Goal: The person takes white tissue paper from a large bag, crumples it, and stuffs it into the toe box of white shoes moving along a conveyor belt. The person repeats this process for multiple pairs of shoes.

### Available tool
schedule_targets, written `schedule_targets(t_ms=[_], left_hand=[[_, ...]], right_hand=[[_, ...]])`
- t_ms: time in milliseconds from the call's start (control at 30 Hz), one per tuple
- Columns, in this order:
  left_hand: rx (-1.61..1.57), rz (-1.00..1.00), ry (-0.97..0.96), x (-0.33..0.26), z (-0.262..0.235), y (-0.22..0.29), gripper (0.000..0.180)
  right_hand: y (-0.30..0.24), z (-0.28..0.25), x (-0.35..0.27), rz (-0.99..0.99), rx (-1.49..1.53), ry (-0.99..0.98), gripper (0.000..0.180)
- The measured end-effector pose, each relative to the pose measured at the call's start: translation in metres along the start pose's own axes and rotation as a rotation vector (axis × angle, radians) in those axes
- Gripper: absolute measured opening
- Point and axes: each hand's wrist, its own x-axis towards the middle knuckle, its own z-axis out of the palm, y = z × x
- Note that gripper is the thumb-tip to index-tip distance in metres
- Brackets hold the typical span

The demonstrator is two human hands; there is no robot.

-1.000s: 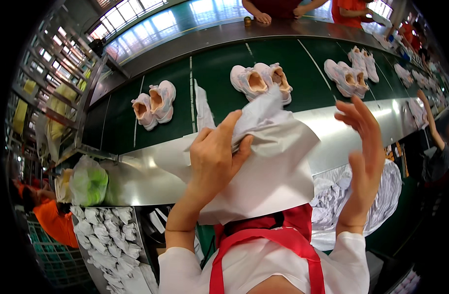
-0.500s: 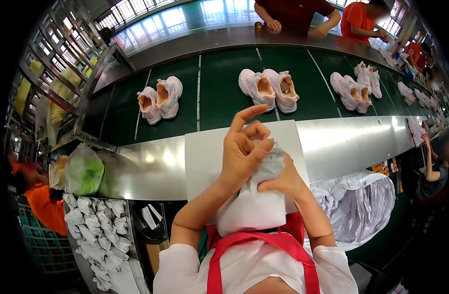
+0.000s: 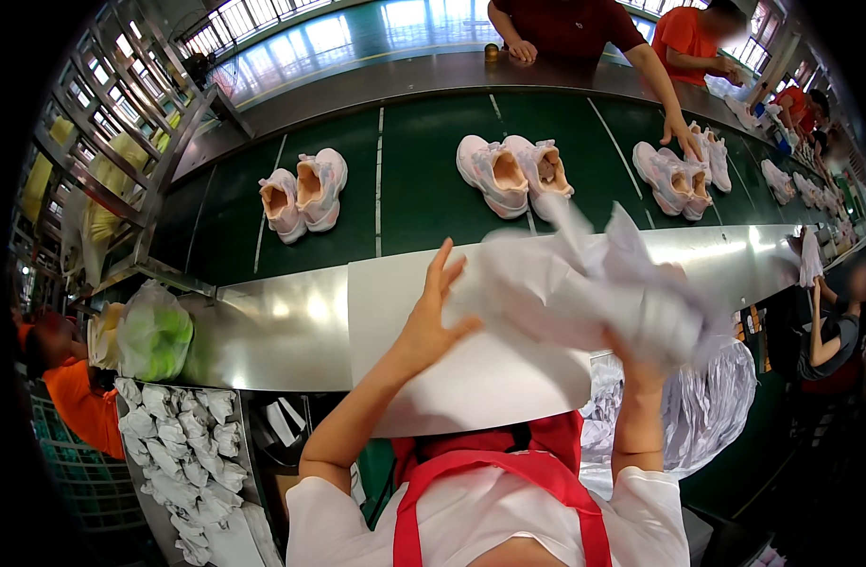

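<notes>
the crumpled white tissue paper [image 3: 594, 298] stretches crosswise above the white sheet [image 3: 471, 378], its long axis running from upper left down to the right, loose corners sticking up. the sheet lies on a steel bench [image 3: 282, 331]; beyond it runs a green conveyor belt [image 3: 414, 180] carrying pale pink shoes [image 3: 303, 192], with windows behind. the left hand [image 3: 431, 317] is raised, fingers spread, touching the paper's left end. the right hand [image 3: 641, 364] grips the paper's right end from underneath, mostly hidden.
</notes>
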Motion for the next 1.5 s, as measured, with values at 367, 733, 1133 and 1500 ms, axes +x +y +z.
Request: schedule_targets(t_ms=[367,733,1133,1500], left_hand=[[-0.809,-0.332,-0.543,0.031,0.022,0.033,0.082],[-0.518,0.028,-0.254,0.023,0.025,0.018,0.061],[-0.176,0.115,0.172,0.031,0.020,0.045,0.041],[-0.555,-0.008,-0.110,0.086,0.038,0.038,0.046]], right_hand=[[-0.052,0.050,0.016,-0.733,0.407,-0.266,0.034],[-0.031,0.038,0.027,0.556,0.711,-0.355,0.065],[-0.045,0.071,0.033,0.350,0.164,-0.228,0.088],[-0.020,0.079,0.040,0.674,0.685,-0.432,0.057]])
